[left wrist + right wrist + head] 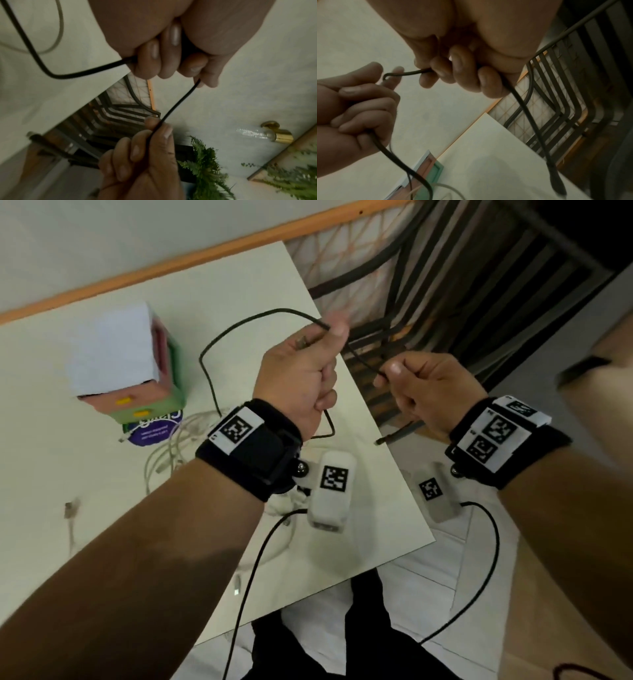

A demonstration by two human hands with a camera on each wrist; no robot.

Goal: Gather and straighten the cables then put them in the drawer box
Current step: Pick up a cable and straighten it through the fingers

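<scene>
A thin black cable point(209, 357) loops over the white table point(68, 467). My left hand point(301, 371) grips it in a fist above the table's right part, one plug end sticking up by the thumb. A short stretch point(178, 102) runs to my right hand point(421, 392), which pinches it beyond the table's right edge. The cable's other plug point(397, 436) hangs below the right hand point(462, 70). The drawer box point(130, 364), pink and green with a white top, stands at the left. White cables point(171, 446) lie tangled in front of it.
A purple round object point(154, 429) sits under the drawer box. A dark slatted chair point(445, 285) stands beyond the table's right edge. A loose white plug point(70, 508) lies at the left. Black wrist-camera leads point(246, 587) hang below my forearms.
</scene>
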